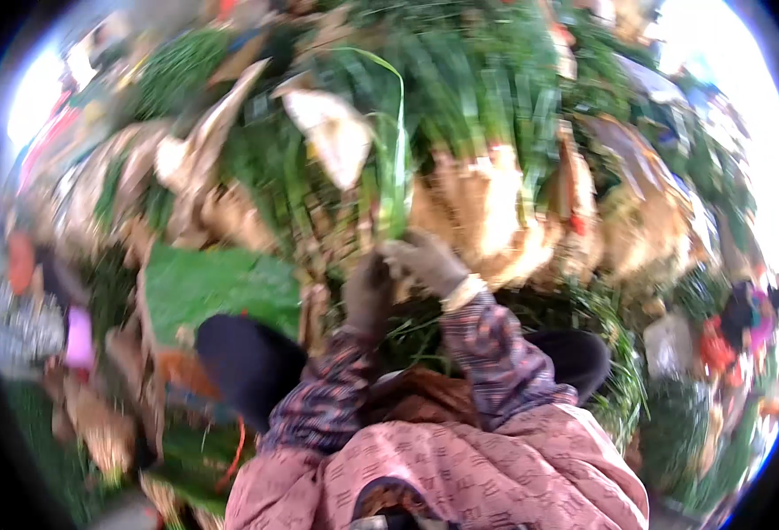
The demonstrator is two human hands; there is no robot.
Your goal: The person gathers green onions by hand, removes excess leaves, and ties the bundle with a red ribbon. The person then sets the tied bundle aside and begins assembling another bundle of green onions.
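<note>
No readable text, numbers, brands or signs. Closest candidate: pink vest [495, 464], small dark marks repeating in rows across the fabric, letter-like, but too blurred to say whether they're characters or just pattern. Green sheet [217, 287], clear bag [670, 344] and the pale wrap [332, 132]: nothing legible on any of them at this blur.

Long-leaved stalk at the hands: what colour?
The long-leaved stalk is bright green; it shows best in the head view.
</note>
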